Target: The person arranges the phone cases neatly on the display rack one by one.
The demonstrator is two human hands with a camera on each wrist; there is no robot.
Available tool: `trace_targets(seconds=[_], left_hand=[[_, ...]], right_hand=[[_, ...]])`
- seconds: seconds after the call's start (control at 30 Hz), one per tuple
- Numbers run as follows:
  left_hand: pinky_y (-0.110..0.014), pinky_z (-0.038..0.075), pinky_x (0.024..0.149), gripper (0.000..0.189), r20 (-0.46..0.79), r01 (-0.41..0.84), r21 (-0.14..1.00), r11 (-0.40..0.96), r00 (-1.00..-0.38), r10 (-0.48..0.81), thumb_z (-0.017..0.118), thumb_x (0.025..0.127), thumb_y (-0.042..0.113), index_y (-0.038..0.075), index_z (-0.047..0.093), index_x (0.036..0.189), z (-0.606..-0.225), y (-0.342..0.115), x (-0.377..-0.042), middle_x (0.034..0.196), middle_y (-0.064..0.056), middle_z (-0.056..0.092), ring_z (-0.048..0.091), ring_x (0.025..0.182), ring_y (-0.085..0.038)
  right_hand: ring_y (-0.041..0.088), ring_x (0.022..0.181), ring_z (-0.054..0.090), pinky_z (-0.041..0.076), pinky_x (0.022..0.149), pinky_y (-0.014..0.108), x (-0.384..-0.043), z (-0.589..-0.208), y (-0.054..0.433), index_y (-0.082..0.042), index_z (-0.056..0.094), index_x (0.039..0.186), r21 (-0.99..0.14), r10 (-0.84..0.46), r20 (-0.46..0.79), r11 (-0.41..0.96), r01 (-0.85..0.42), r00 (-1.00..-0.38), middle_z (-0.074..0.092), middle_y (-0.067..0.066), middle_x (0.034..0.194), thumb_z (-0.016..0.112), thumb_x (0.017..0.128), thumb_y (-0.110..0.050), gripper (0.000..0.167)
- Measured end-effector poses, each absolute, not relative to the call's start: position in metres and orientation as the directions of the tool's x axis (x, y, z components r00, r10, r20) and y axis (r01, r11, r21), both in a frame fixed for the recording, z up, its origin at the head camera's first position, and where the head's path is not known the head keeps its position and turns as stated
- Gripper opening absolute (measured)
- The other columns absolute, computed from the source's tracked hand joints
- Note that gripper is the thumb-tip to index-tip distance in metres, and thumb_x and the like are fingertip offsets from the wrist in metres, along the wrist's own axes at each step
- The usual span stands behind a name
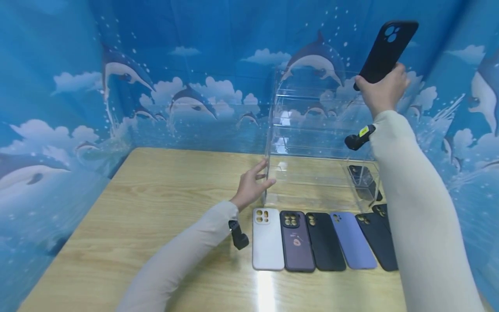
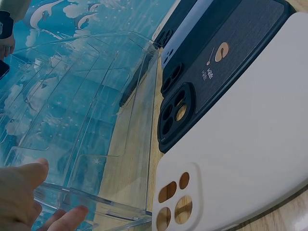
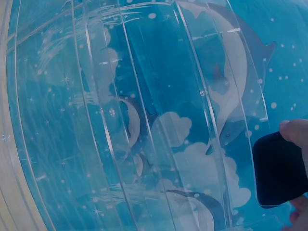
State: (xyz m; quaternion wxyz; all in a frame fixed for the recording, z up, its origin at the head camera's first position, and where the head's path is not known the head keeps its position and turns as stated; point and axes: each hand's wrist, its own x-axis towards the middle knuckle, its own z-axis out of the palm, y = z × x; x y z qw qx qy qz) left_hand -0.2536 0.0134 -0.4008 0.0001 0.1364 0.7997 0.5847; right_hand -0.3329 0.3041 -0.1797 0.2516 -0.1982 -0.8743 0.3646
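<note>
At two o'clock, the right hand (image 1: 385, 89) grips the case (image 1: 383, 56), likely light and bendy, best held by its edges; the left hand (image 1: 251, 185), fingers parted, touches the rack (image 1: 312, 202).

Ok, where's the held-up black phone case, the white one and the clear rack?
Held-up black phone case (image 1: 383, 60), head view: middle of its back.
White phone case (image 1: 268, 243), head view: middle of its back.
Clear rack (image 1: 317, 127), head view: a middle tier.
</note>
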Motion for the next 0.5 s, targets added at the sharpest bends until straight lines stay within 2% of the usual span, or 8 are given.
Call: trace_targets(seconds=[0.33, 0.5], left_hand=[[-0.028, 0.059, 0.083, 0.071, 0.175, 0.235, 0.928, 0.288, -0.96, 0.22, 0.072, 0.086, 0.017, 0.022, 0.038, 0.147, -0.4025, 0.0138, -0.2546, 0.149, -0.002, 0.042, 0.059, 0.117, -0.031], [-0.029, 0.059, 0.083, 0.072, 0.174, 0.234, 0.929, 0.287, -0.96, 0.219, 0.072, 0.086, 0.016, 0.022, 0.037, 0.148, -0.4034, 0.0135, -0.2553, 0.15, -0.002, 0.041, 0.058, 0.118, -0.031]], right_hand=[[0.019, 0.144, 0.001, 0.009, 0.122, 0.045, -0.3379, -0.1832, 0.2995, -0.017, 0.001, 0.154, -0.687, 0.559, 0.278, 0.684, 0.245, -0.781, 0.007, 0.002, 0.161, 0.05, 0.088, -0.059, 0.092], [0.027, 0.143, 0.004, 0.01, 0.119, 0.053, -0.343, -0.1858, 0.2956, -0.009, 0.003, 0.154, -0.594, 0.556, 0.31, 0.747, 0.299, -0.771, 0.01, 0.01, 0.16, 0.045, 0.091, -0.057, 0.09]])
